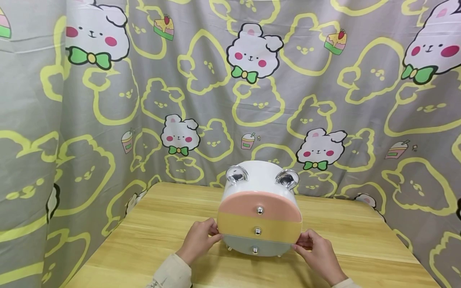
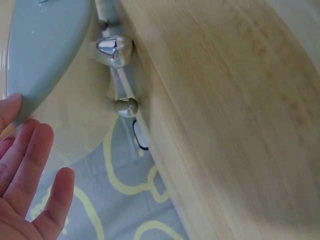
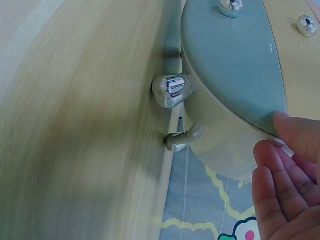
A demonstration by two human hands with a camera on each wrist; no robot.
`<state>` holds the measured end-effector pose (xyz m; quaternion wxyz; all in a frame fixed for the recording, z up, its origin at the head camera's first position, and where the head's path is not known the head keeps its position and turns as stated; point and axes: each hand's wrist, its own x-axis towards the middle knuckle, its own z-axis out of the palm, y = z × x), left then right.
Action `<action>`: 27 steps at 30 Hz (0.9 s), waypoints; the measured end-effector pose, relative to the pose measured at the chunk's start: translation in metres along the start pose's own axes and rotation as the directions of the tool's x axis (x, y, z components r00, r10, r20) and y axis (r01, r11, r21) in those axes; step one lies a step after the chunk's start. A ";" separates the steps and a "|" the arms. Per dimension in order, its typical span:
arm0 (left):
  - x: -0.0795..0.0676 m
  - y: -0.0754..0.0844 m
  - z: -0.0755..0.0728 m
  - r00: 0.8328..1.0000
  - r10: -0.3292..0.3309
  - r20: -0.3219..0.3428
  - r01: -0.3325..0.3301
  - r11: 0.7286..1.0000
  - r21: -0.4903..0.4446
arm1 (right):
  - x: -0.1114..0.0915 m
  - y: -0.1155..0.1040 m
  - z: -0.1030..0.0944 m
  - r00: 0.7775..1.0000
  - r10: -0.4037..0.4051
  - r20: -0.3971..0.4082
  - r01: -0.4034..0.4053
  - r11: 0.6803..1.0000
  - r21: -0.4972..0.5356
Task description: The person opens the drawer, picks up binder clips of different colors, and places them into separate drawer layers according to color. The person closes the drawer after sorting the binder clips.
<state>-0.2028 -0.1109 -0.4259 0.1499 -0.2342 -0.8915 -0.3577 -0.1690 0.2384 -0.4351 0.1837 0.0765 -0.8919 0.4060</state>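
A small rounded drawer cabinet stands on the table, its front banded pink, yellow and blue-grey. Each band carries a round silver knob, and two shiny silver ears top the white body. My left hand pinches the cabinet's left edge where the yellow and blue-grey drawers meet. On the opposite side, my right hand pinches the right edge at the same height. The right wrist view shows the thumb on the front by the blue-grey drawer and the fingers behind the rim. Short silver feet show beneath the body.
The wooden table extends around the cabinet on all sides. Behind it and to both sides hangs a grey curtain printed with yellow outlines and white rabbits, close to the table's back edge.
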 end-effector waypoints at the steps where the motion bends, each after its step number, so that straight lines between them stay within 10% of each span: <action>1: 0.000 0.000 0.000 1.000 0.002 -0.002 -0.002 1.000 0.002 | 0.000 0.000 0.000 1.000 0.000 -0.002 0.000 1.000 0.002; 14: -0.002 0.000 0.002 1.000 0.008 -0.012 -0.009 1.000 -0.009 | -0.003 0.000 -0.001 1.000 -0.004 -0.023 0.004 1.000 -0.027; 27: -0.032 -0.005 -0.018 0.998 0.028 -0.064 -0.012 0.970 0.243 | -0.018 0.008 -0.018 1.000 0.006 -0.017 -0.009 0.980 -0.198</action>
